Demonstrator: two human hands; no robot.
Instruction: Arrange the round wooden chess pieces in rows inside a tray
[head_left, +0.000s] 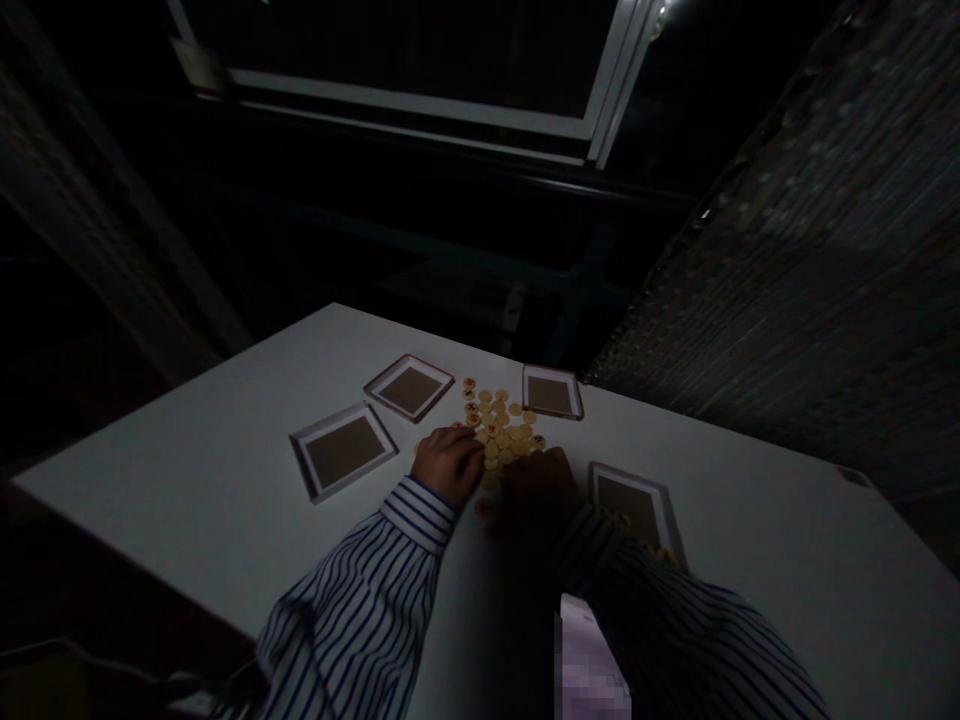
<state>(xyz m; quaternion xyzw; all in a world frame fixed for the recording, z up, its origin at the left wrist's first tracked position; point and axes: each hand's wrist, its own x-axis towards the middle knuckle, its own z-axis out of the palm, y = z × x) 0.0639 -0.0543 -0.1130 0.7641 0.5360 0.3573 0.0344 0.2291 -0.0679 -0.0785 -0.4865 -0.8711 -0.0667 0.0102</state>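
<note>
A pile of round wooden Chinese chess pieces [514, 440] lies loose on the white table, mostly blank side up. A few show red or dark characters. My left hand [450, 465] rests at the pile's left edge, fingers bent but loosely apart, its fingertips touching pieces. At the near right edge of the pile is my right hand [538, 492], in deep shadow. Its fingers are curled down and whatever lies under them is hidden. One piece with a red mark [484, 509] sits between the hands, close to me.
Shallow trays with brown bottoms stand around the pile: a left tray [306, 470], a back left tray [409, 387], a back right tray [552, 391] and a right tray [637, 505] holding several pieces. A pale, partly pixelated object [589, 650] lies by my right forearm. The room is dim.
</note>
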